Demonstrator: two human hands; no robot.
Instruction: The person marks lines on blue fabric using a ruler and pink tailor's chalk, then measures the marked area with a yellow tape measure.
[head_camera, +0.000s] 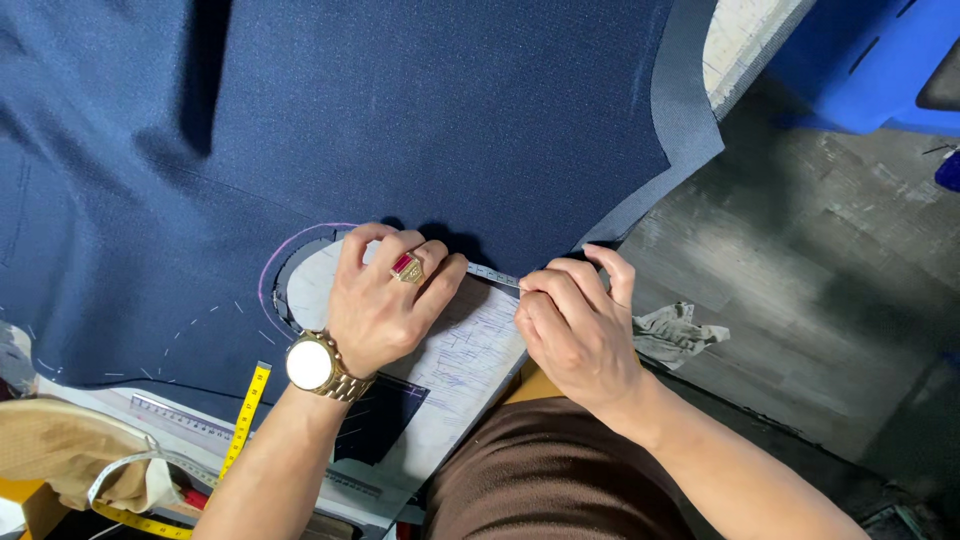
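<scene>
Navy suit cloth (400, 110) fills the upper left of the frame, its curved armhole edge at centre. Left hand (385, 305), with gold watch and red ring, and right hand (575, 330) each pinch a short measuring tape (492, 274) stretched between them along that edge. A printed paper sheet (470, 350) lies beneath; yellow tape measure (243, 420) lower left; blue plastic stool (860, 60) upper right; crumpled rag (675, 335) on the floor
</scene>
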